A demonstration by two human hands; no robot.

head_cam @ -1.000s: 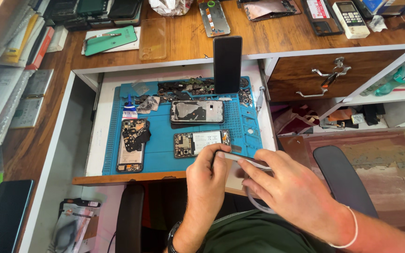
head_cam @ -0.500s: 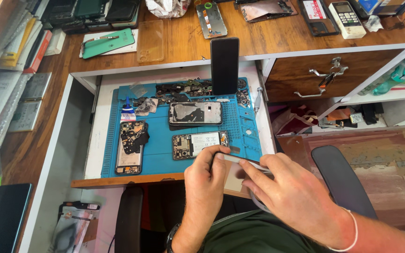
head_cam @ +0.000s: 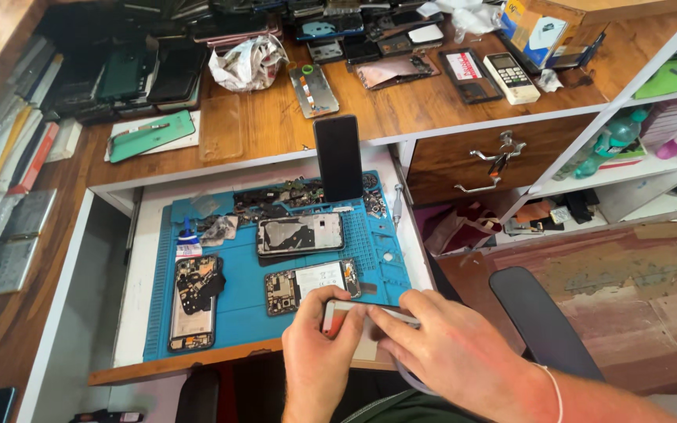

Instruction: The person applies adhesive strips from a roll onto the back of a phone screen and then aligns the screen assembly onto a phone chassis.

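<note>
Several opened phones are spread over the blue mat [head_cam: 237, 313], which lies in a pulled-out drawer below the front edge of the bench [head_cam: 401, 106]. Against the mat's far edge a dark phone [head_cam: 338, 158] is stood upright. At the mat's middle a phone frame [head_cam: 300, 234] is laid flat, and at its near left corner a stripped phone [head_cam: 193, 301] with its boards bared. Near the front edge a phone with an exposed battery [head_cam: 311, 285] is set. Just past that edge a small pale device [head_cam: 352, 319] is held: it is gripped by the left hand [head_cam: 319, 356] at its left end, fingers closed around it, while the right hand [head_cam: 448, 352] is pressed on its right end. Disassembly appears well advanced, judged by the bared boards; the held piece seems not yet finished, though what is done to it cannot be told.
</note>
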